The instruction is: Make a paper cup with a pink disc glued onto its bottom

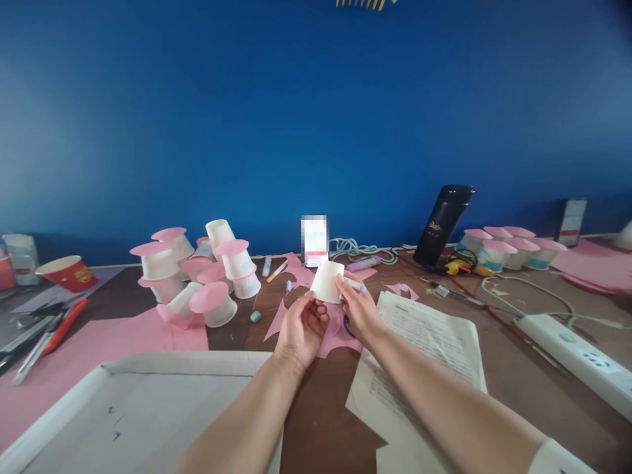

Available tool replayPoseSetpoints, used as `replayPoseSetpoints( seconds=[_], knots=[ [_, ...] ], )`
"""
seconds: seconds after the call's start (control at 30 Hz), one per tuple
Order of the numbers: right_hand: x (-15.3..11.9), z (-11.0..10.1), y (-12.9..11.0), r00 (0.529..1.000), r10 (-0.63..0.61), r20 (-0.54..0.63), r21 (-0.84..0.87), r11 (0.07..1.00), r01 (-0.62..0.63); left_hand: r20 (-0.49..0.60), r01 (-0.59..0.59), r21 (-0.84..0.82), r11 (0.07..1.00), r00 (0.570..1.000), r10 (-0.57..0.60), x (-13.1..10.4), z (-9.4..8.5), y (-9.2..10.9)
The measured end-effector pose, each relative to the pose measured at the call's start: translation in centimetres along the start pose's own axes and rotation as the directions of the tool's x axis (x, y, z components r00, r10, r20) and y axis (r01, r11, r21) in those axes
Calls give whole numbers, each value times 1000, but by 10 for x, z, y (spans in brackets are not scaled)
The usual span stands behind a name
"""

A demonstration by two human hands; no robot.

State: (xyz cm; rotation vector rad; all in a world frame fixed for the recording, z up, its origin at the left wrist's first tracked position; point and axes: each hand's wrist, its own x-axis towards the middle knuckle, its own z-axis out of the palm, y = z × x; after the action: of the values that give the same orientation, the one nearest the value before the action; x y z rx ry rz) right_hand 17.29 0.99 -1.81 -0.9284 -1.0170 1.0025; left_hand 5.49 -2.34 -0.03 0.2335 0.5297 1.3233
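A plain white paper cup (326,282) is held upside down, slightly tilted, above the table in the middle of the head view. My left hand (302,331) has its fingers curled, gripping the cup's lower left rim. From the other side, my right hand (361,312) presses its fingertips against the cup's wall. Between its fingers that hand also carries a slim white pen (354,285) with a pale purple end, pointing right. Pink paper scraps (340,329) with rounded cut-outs lie under the hands, and a dark ring, perhaps a scissor handle, shows partly beside my right wrist.
White cups with pink paper discs (214,304) stand in stacks at left; more (496,253) are at right. A white tray (192,363), printed sheets (434,336), a black flask (442,224), a power strip (575,355), a phone (315,240) and red-handled cutter (66,326) surround the hands.
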Motion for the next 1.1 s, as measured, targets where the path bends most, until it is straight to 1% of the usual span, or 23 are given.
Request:
replayPoseSetpoints(
  seconds=[0.07, 0.13, 0.2, 0.27, 0.33, 0.37, 0.4, 0.47, 0.5, 0.53, 0.6, 0.73, 0.87, 1.1],
  knots=[
    [0, -2, 1, 999, 8, -41, -40, 999, -10, -19, 0, -28, 1000, 1000, -1, 0, 0, 2],
    [1, -3, 0, 994, -13, -105, -90, 996, 4, -51, -21, -42, 999, 999, 19, 1, 0, 3],
    [2, -5, -3, 986, -81, -149, -147, 987, 58, -93, -52, -44, 998, 994, 48, 2, -1, 4],
    [-1, -5, -9, 975, -182, -131, -209, 966, 152, -132, -80, -40, 996, 989, 74, 4, -2, 5],
    [-7, -4, -17, 953, -300, -43, -281, 919, 277, -153, -94, -34, 995, 984, 88, 6, -4, 6],
    [-11, -4, -21, 925, -380, 4, -326, 874, 361, -154, -102, -30, 994, 983, 96, 7, -4, 7],
    [-15, -3, -25, 883, -462, 82, -372, 808, 457, -151, -113, -25, 993, 983, 108, 8, -5, 7],
    [-23, -2, -30, 814, -524, 252, -401, 708, 581, -145, -139, -9, 990, 980, 137, 9, -6, 7],
    [-26, -2, -31, 785, -536, 311, -403, 674, 619, -144, -152, 0, 988, 978, 150, 9, -6, 7],
    [-28, -1, -32, 766, -539, 350, -407, 649, 643, -144, -162, 7, 987, 976, 162, 9, -7, 6],
    [-29, -1, -31, 751, -544, 374, -431, 615, 660, -148, -173, 16, 985, 974, 173, 9, -7, 6],
    [-26, -1, -29, 760, -540, 361, -489, 584, 647, -152, -164, 29, 986, 974, 167, 8, -6, 5],
    [-25, 0, -29, 750, -544, 376, -518, 547, 657, -137, -166, 42, 985, 976, 170, 9, -6, 5],
    [-25, 0, -29, 741, -548, 387, -529, 526, 666, -118, -182, 55, 982, 975, 187, 12, -11, 3]
  ],
)
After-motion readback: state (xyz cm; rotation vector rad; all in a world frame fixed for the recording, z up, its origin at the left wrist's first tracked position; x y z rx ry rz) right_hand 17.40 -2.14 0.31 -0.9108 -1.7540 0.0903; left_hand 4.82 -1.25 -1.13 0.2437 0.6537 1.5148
